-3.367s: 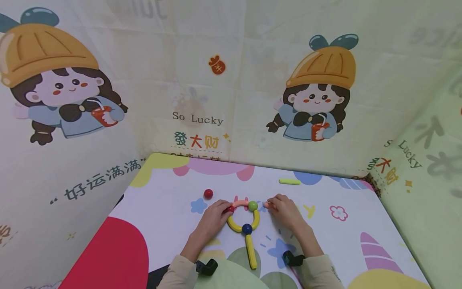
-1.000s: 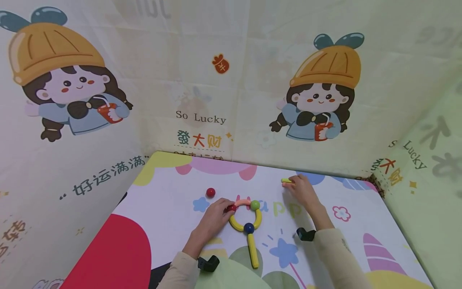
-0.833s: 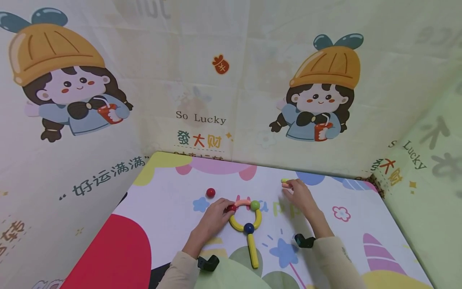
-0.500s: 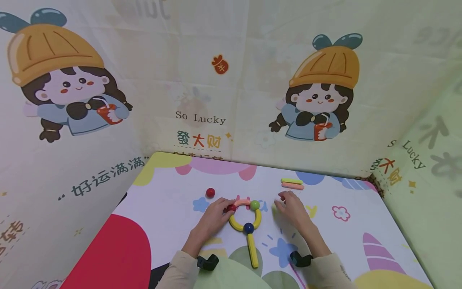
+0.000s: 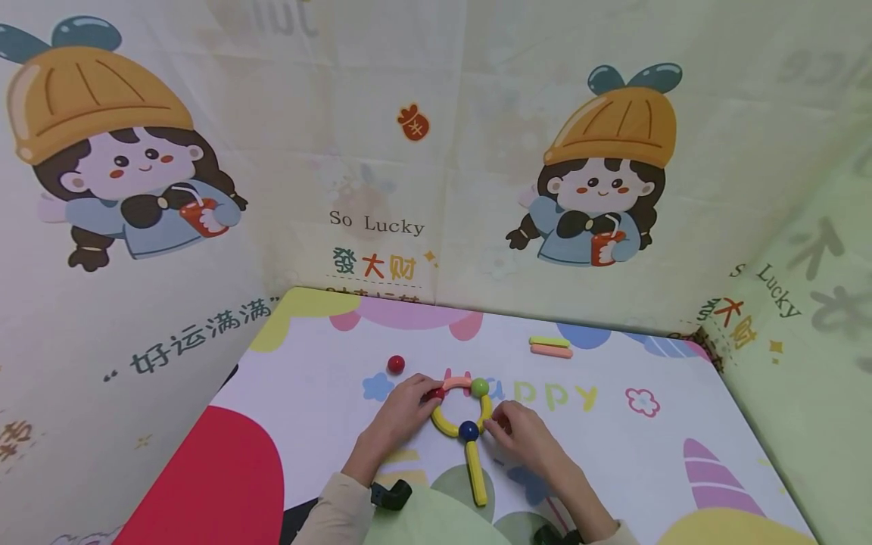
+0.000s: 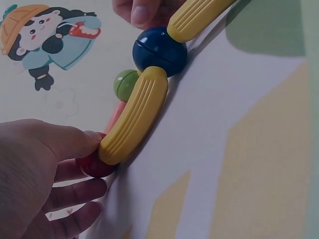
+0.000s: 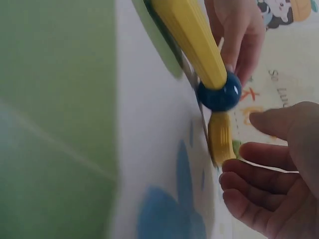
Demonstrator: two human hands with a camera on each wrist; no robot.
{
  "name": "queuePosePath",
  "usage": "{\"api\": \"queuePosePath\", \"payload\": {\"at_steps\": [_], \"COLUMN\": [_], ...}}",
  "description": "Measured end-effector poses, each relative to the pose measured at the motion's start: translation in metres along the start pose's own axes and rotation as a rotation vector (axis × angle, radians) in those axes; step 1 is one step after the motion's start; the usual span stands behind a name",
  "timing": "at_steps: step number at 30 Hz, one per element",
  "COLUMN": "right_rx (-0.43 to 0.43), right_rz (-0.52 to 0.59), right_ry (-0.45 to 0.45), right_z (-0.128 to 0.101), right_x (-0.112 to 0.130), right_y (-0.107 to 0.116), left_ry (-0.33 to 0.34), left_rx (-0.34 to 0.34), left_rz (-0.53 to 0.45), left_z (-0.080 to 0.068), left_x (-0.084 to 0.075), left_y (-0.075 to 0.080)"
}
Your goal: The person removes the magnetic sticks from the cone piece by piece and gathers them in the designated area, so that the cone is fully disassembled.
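Observation:
My left hand (image 5: 403, 409) pinches a red ball (image 6: 97, 167) between thumb and fingers. That ball belongs to a ring of ball-and-rod building pieces: a pink curved rod (image 5: 456, 382), a green ball (image 5: 480, 387), two yellow curved rods (image 6: 137, 117) and a dark blue ball (image 5: 468, 431). From the blue ball a straight yellow rod (image 5: 476, 474) runs toward me like a handle. Just right of the ring is my right hand (image 5: 526, 435). In the right wrist view its thumb and fingers are spread, holding nothing, close to the right yellow curve (image 7: 219, 137).
A loose red ball (image 5: 396, 365) lies beyond my left hand. A yellow-green rod (image 5: 549, 342) and a pink straight rod (image 5: 552, 352) lie side by side farther back on the right. Patterned cloth walls (image 5: 470, 250) rise behind the printed table top (image 5: 306, 424).
My right hand carried the pink rod back, laid it beside the yellow-green rod, let go, and came back beside the ring. My left hand kept its hold on the red ball.

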State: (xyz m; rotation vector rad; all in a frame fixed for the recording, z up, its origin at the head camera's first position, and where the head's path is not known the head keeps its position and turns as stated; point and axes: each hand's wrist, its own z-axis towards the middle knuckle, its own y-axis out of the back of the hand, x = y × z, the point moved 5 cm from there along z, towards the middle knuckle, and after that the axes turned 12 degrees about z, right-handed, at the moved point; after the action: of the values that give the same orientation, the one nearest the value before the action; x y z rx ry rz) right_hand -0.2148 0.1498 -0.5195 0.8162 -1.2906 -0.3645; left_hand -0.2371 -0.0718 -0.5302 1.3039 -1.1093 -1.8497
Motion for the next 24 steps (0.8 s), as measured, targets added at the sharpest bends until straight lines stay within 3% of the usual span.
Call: {"api": "queuePosePath", "payload": {"at_steps": [6,10,16,24], "right_rx": [0.152,0.203,0.213,0.150], "right_rz": [-0.005,-0.030,-0.045,-0.144], "right_ry": [0.012,0.016,0.033,0.057], "right_z": [-0.011,-0.013,-0.013,-0.009], "right_x": [0.003,0.004,0.010,0.014], "right_y": [-0.015,-0.023,-0.027,-0.019], "left_ry": [-0.012,-0.011,0.010,0.023], "left_rx": [-0.006,-0.012,-0.017,0.023], "left_rz": [0.018,0.024,0.046,0.115], "left_z": [0.000,0.000,-0.007,-0.023], "left_x": [0.000,0.000,0.001,0.004], "left_y": [-0.001,-0.001,0.001,0.007]}}
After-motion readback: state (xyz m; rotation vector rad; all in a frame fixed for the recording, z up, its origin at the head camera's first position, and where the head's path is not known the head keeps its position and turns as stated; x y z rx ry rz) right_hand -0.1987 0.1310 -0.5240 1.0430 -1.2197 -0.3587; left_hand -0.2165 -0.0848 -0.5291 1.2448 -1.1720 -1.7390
